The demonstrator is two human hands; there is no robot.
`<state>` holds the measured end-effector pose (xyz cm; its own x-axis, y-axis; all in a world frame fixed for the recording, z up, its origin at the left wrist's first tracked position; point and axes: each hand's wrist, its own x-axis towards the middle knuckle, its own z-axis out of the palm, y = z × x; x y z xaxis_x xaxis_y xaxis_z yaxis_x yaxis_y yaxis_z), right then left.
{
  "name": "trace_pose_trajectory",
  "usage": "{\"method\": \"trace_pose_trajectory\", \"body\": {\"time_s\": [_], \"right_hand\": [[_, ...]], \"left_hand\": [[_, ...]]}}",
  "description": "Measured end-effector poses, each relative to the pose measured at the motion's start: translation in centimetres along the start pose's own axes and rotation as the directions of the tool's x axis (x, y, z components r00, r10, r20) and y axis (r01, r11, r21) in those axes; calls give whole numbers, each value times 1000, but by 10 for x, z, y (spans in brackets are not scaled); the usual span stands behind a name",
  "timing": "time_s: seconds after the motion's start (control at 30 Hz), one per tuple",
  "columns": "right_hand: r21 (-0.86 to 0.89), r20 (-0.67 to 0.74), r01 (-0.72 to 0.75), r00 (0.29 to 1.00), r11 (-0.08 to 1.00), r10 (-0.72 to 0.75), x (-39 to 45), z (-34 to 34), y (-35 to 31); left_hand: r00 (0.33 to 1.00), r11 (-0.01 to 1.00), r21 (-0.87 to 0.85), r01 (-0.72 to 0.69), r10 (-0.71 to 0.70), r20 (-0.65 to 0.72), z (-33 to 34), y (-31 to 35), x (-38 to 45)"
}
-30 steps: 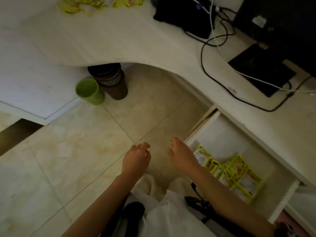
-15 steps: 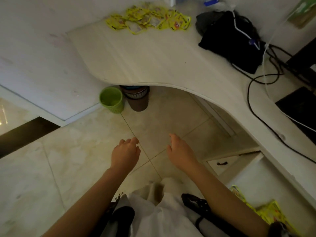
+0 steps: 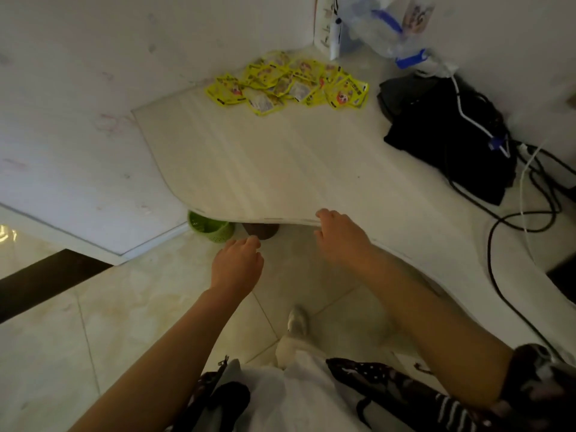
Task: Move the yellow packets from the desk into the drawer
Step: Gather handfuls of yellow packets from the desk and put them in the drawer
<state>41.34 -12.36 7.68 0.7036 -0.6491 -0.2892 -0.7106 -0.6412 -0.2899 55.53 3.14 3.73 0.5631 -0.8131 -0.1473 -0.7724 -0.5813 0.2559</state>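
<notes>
We've got the yellow packets (image 3: 288, 82) in a loose overlapping heap in the upper middle of the frame, at the far back of the desk (image 3: 280, 163) near the wall corner; the heap's long axis runs roughly left-right across the picture. Both hands sit well short of it, near frame centre at the desk's curved front edge. Our right hand (image 3: 341, 238) is just over that edge, fingers loosely curled, holding nothing; our left hand (image 3: 238, 263) is lower and to the left, over the floor tiles (image 3: 124, 307), also loosely curled and empty. So the heap lies straight up-frame from both hands, slightly left of the right hand's line. Right hand looks nearer, and it's already above the desktop, so we'd judge it the likelier lead for the reach. Path between hand and heap is bare pale wood-grain desktop. To the right of the heap: black bag (image 3: 445, 135) with cables (image 3: 505, 232) trailing down the right of the frame, and a clear plastic bag (image 3: 389, 29) at top right. Green bin (image 3: 212, 229) pokes out under the desk edge, lower left of the desktop. The drawer isn't in view. Light is dim and packets are thin, likely slippery, so we expect some to stay behind on a single grab.
</notes>
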Motion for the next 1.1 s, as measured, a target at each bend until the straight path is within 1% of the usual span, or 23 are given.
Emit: {"method": "trace_pose_trajectory", "body": {"time_s": [0.17,0.37,0.6,0.87,1.0,1.1], "right_hand": [[-30,-18,34,999,999,-35,65,-42,11],[-34,-16,55,998,998,-56,134,-62,7],[-34,9,45,999,998,-45,213,-69,-14],[-65,-7,21,1000,998,-22,297,-79,-41],[-18,12,-16,1000,1000,16,333,-82,-43],[55,40,-61,997,997,59,357,-86,-39]], "left_hand": [[999,1000,-29,2,-3,-34,-15,4,68],[999,1000,-15,7,-8,-31,-31,-6,136],[1000,1000,-7,3,-3,-22,-49,-44,225],[998,1000,-5,12,-11,63,-77,-93,323],[998,1000,2,22,-22,57,-85,-106,364],[998,999,-7,45,-44,42,-88,-110,391]]}}
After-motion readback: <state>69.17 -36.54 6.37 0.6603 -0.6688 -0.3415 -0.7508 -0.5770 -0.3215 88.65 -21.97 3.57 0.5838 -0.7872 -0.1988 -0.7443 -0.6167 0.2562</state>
